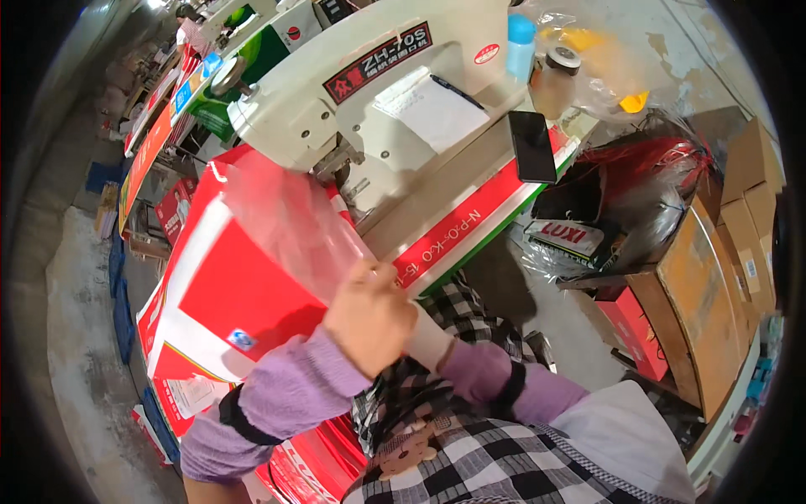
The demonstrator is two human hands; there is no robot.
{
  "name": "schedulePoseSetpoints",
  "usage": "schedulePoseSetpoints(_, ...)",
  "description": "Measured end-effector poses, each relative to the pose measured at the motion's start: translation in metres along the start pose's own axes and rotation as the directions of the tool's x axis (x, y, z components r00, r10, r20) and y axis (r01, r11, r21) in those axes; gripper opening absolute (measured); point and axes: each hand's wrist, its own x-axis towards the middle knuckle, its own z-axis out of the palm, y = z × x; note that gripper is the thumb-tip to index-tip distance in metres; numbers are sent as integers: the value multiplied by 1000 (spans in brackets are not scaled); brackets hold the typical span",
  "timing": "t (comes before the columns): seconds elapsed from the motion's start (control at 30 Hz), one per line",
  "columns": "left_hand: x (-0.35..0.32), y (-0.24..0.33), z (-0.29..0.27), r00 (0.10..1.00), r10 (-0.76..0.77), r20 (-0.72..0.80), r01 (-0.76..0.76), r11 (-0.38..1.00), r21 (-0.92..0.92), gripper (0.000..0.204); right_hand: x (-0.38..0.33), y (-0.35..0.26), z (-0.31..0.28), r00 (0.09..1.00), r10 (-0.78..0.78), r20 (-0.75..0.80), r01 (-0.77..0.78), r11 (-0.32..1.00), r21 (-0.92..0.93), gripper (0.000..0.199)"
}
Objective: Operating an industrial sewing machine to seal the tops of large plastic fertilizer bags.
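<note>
A large red and white woven sack [252,269] lies at the sewing machine [294,101], its upper part close to the needle area. Clear plastic liner [294,227] shows at the sack's mouth, slightly blurred. My left hand [372,317] is closed in a fist on the liner's edge, just in front of the machine bed. Behind it, my right hand [430,340] sits very near, mostly covered by the left; its fingers are hidden. Both forearms wear purple sleeves with black bands.
On the machine lie a notepad [437,113] with a pen and a black phone [531,147]. A blue-capped bottle [520,46] and a jar [556,80] stand behind. Cardboard boxes [747,218] and a wooden box [693,294] are at right. Another person [191,38] is far left.
</note>
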Motion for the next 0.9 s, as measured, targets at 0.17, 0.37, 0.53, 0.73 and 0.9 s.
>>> schedulePoseSetpoints(0.17, -44, 26, 47, 978, -13, 209, 32, 995, -90, 16, -31, -59, -39, 945, 324, 44, -326, 920, 216, 53)
schedulePoseSetpoints(0.37, -7, 20, 1, 826, 201, 526, -57, 959, -276, 17, -5, -72, -35, 918, 392, 55, -376, 908, -183, 64)
schedulePoseSetpoints(0.53, 6, -61, -41, 632, 28, 775, -82, 996, 31, 10, 2, -75, -46, 945, 324, 56, -269, 860, -434, 72)
schedulePoseSetpoints(0.73, 29, -11, -48, 672, 6, 741, -59, 997, 45, 21, 126, 25, -34, 995, 90, -39, -89, 648, -756, 56)
schedulePoseSetpoints(0.9, -6, -41, -52, 627, -108, 772, 163, 987, 6, 31, 183, -18, 43, 933, 348, 90, -133, 567, -813, 62)
